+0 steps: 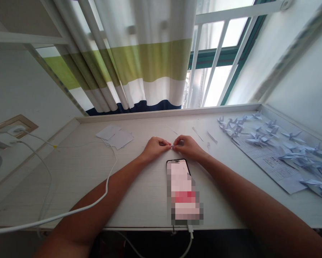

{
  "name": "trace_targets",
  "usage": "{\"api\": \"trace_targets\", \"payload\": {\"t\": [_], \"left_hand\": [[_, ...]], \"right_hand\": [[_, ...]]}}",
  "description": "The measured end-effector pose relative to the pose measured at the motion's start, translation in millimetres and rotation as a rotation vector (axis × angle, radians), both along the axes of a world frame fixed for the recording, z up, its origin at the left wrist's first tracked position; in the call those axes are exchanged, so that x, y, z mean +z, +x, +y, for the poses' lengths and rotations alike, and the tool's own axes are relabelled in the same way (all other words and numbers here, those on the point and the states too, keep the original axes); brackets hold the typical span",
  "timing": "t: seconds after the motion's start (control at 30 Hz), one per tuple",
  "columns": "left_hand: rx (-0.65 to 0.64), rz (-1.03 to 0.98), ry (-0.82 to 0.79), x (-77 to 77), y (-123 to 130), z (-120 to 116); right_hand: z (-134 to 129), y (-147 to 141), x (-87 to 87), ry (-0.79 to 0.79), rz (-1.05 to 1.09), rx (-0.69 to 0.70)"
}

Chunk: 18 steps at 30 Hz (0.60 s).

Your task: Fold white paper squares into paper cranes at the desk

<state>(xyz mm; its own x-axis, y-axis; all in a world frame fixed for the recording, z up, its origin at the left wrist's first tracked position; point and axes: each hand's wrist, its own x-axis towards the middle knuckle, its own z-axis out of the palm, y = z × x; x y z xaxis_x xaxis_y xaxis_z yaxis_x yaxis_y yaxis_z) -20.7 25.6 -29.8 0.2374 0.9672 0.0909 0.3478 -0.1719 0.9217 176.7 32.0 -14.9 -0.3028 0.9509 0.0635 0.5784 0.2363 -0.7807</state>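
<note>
A room that looked like part of a home, with a white desk [139, 204] under a window [233, 34].
Beyond the fingers [165, 143] hung a broad-striped curtain [152, 61] beside white bars [219, 46]; well to their left, a wall socket [29, 126] held plugs; just nearer than them lay a cabled phone [181, 182]; to their right sat folded paper birds [257, 139].

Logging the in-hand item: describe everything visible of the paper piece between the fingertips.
The paper piece shows only as a small, pale, narrow sliver, seemingly thin paper, pinched between the fingertips of the left hand and the right hand. The fingers hide its full shape and any folds. It is held over the white desk, just beyond the far end of the phone; whether it touches the surface, I can't tell.
</note>
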Motion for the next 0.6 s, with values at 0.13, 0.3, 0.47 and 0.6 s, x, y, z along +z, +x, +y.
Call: {"api": "trace_targets", "payload": {"t": [0.13,0.3,0.47,0.6], "left_hand": [[0.004,0.000,-0.003,0.8,0.2,-0.8],[0.006,0.010,0.001,1.9,-0.2,-1.0],[0.007,0.029,0.034,2.2,-0.2,-1.4],[0.009,0.044,0.036,4.2,0.0,-2.6]], "right_hand": [[-0.8,1.3,1.0,-0.044,0.092,-0.009],[1.0,5.2,3.8,-0.077,0.183,0.014],[1.9,7.5,3.6,-0.115,0.180,0.059],[1.3,5.6,1.6,-0.104,0.137,0.057]]}}
